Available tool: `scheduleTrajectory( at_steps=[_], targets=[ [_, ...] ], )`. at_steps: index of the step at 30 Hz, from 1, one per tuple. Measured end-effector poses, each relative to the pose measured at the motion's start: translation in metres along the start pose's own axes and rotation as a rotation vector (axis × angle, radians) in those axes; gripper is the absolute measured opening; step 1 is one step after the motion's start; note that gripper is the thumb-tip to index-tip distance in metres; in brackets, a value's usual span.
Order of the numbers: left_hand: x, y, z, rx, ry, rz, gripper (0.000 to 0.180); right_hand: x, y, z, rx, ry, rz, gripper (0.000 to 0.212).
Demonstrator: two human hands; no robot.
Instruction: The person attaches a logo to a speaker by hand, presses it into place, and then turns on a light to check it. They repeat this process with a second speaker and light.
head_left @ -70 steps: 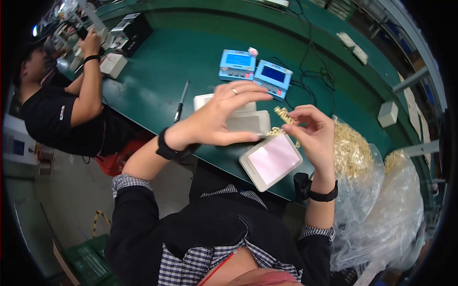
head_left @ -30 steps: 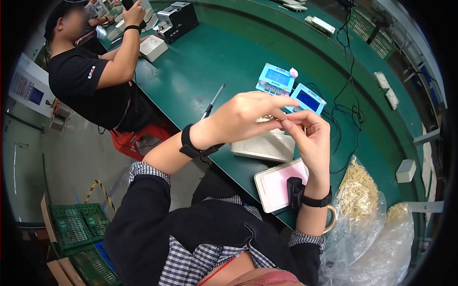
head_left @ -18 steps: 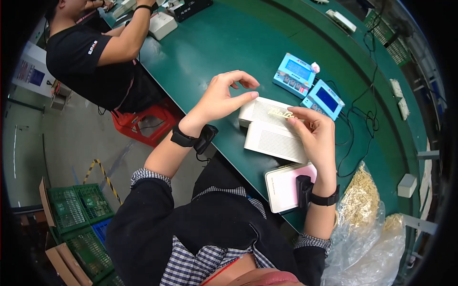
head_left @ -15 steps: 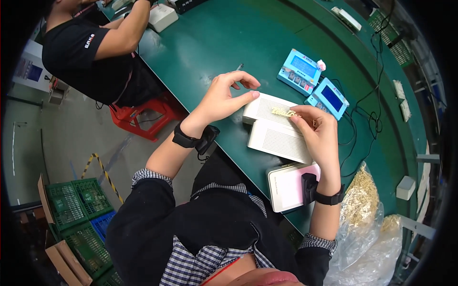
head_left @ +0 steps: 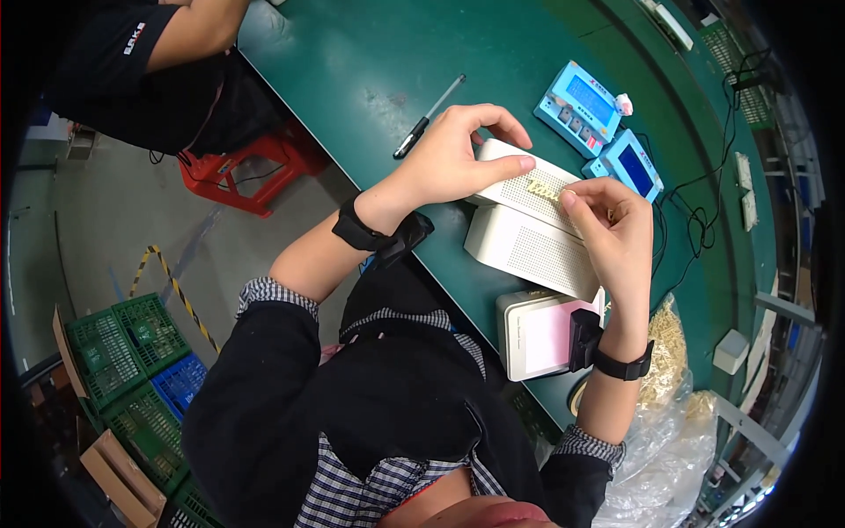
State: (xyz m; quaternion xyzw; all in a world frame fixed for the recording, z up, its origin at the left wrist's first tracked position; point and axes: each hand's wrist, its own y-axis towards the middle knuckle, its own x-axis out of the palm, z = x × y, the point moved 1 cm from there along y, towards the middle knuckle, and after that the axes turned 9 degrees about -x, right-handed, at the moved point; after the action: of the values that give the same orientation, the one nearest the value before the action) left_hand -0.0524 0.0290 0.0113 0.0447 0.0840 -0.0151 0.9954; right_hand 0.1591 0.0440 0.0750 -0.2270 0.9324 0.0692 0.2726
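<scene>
My left hand [head_left: 458, 154] rests at the left end of the farther white perforated block [head_left: 510, 158]. Its thumb lies on the block's top, and its fingers are apart from the thumb, reaching past the far edge. A row of small pale-yellow pieces [head_left: 544, 189] lies across that block's holed top. At the row's right end, my right hand [head_left: 616, 224] is closed, thumb against forefinger, on the pale-yellow pieces; the fingertips hide their exact shape. A second white perforated block [head_left: 532, 246] sits alongside, nearer to me. Both my wrists wear black straps with small black boxes.
Two blue devices with screens [head_left: 581, 106] stand beyond the blocks, cables trailing right. A black pen [head_left: 429, 119] lies left. Near me is a white-and-pink box [head_left: 537, 339]. Clear bags of pale-yellow pieces [head_left: 664, 352] lie right. A co-worker [head_left: 158, 79] sits far left.
My view has shifted, and the pen now shows fully. My left hand has come farther over the block's end. My right hand stays pinched at the row of pieces.
</scene>
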Motion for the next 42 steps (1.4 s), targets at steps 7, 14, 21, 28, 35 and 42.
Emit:
scheduleTrajectory(
  at_steps=[7, 14, 21, 28, 35, 42],
  targets=[
    [0.003, 0.004, -0.008, -0.159, -0.29, -0.191, 0.025, 0.0, 0.002, -0.001, 0.04, 0.055, -0.003, 0.015],
    [0.004, 0.005, -0.012, -0.174, -0.34, -0.221, 0.025, 0.0, 0.001, -0.004, 0.08, 0.159, -0.006, 0.016],
    [0.005, 0.006, -0.016, -0.17, -0.355, -0.218, 0.027, 0.003, 0.003, -0.006, 0.076, 0.077, -0.003, 0.017],
    [0.006, 0.006, -0.015, -0.183, -0.356, -0.219, 0.028, 0.001, 0.007, -0.007, 0.081, 0.021, -0.03, 0.017],
    [0.006, 0.007, -0.015, -0.195, -0.369, -0.227, 0.029, 0.0, 0.009, -0.008, 0.106, -0.008, -0.049, 0.018],
    [0.007, 0.007, -0.016, -0.213, -0.402, -0.246, 0.029, -0.001, 0.011, -0.012, 0.122, -0.035, -0.078, 0.018]
  ],
)
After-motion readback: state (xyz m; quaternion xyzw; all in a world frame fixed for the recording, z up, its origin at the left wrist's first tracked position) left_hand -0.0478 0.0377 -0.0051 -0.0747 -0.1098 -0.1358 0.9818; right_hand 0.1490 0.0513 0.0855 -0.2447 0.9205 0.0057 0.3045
